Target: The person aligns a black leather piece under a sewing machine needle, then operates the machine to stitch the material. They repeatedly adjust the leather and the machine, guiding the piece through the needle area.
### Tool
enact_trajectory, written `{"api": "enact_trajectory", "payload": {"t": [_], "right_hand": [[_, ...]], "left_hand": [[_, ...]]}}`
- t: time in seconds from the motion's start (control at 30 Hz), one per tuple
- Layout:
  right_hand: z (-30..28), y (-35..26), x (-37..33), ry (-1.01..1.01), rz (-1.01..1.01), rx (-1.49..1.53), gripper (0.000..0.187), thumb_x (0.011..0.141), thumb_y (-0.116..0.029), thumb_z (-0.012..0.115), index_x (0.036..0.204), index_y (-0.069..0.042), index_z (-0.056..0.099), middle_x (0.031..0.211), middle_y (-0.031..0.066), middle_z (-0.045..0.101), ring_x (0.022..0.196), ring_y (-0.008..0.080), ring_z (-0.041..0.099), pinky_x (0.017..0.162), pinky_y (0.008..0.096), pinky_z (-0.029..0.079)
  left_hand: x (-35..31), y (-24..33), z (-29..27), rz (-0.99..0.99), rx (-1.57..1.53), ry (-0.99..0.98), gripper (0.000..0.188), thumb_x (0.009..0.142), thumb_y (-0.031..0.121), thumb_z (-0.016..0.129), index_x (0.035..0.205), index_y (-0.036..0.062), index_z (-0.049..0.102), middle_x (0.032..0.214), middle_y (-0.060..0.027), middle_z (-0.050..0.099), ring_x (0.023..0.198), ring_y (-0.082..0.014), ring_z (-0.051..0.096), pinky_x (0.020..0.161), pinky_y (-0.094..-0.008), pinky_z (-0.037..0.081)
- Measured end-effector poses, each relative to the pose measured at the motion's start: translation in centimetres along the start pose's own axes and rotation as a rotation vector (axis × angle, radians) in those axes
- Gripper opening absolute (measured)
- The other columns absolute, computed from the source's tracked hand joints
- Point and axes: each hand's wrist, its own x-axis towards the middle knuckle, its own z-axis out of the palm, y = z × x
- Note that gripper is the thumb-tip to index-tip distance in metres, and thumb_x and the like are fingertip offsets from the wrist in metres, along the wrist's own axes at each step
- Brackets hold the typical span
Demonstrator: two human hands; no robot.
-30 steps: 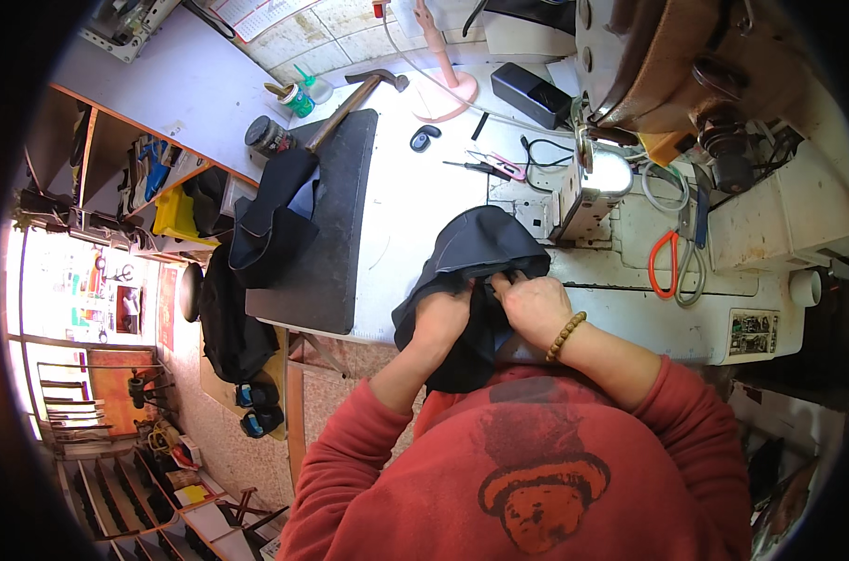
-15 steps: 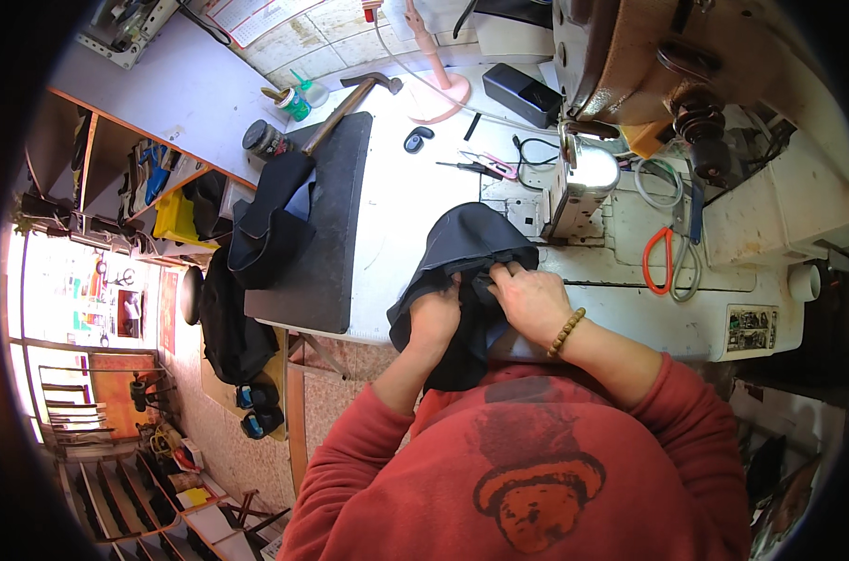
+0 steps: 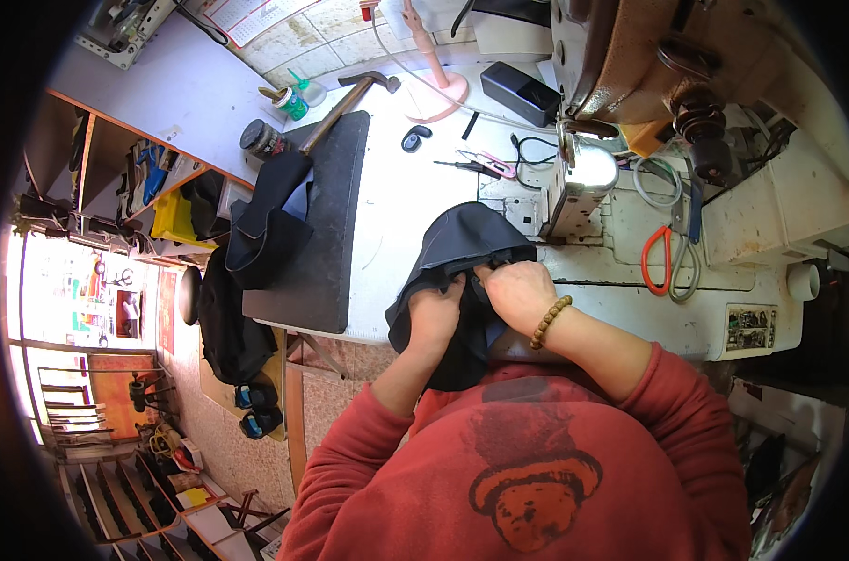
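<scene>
A piece of dark grey leather-like material (image 3: 471,234), curved like a cap or bag panel, lies over the table's front edge and hangs toward my lap. My left hand (image 3: 435,313) grips its folded edge, with the fingertips tucked into the folds. On the right, my right hand (image 3: 521,292) pinches the same edge, its fingers curled and partly hidden. A beaded bracelet (image 3: 550,323) circles my right wrist. Just beyond the material stands the sewing machine's metal arm end (image 3: 581,182).
Red-handled scissors (image 3: 658,262) lie right of the machine. A black mat (image 3: 335,215) at left carries dark strips (image 3: 273,215) and a hammer (image 3: 340,110). Farther back are a pink lamp stand (image 3: 434,98), a black box (image 3: 520,93), a screwdriver-like tool (image 3: 468,167) and an earbud (image 3: 415,139).
My right hand has shifted slightly left and closer to my left hand, its fingers more curled on the edge. The material stays nearly in place.
</scene>
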Motion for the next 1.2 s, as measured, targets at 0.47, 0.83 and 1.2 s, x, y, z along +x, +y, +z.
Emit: {"api": "enact_trajectory", "payload": {"t": [0.47,0.83,1.2], "right_hand": [[-0.4,0.0,0.1,0.025,-0.031,0.043,0.036,0.088,-0.019,0.050,0.122,-0.011,0.056,0.066,0.0092,0.065,0.062,0.0282,0.065,0.053,0.0409,0.051],[0.2,3.5,-7.4,0.516,0.061,0.311,0.020,0.080,-0.020,0.067,0.091,-0.009,0.054,0.078,0.0079,0.057,0.064,0.0266,0.060,0.055,0.0381,0.047],[1.0,4.3,-8.1,0.471,0.304,0.611,0.033,0.082,-0.023,0.069,0.103,-0.002,0.055,0.091,0.0125,0.062,0.075,0.0292,0.063,0.065,0.0367,0.050]], "left_hand": [[-3.5,3.1,-0.5,0.625,0.527,0.002,0.011,0.082,0.004,0.058,0.091,0.0006,0.061,0.092,-0.0193,0.063,0.081,-0.0393,0.060,0.072,-0.0429,0.049],[-0.4,2.1,-0.1,0.299,0.526,-0.168,0.024,0.086,0.019,0.059,0.106,0.0066,0.061,0.096,-0.0161,0.066,0.089,-0.0359,0.063,0.080,-0.0409,0.048],[0.2,3.2,-0.4,-0.013,0.348,-0.296,0.014,0.090,0.017,0.056,0.097,0.0047,0.058,0.086,-0.0135,0.060,0.084,-0.0274,0.061,0.079,-0.0347,0.046]]}}
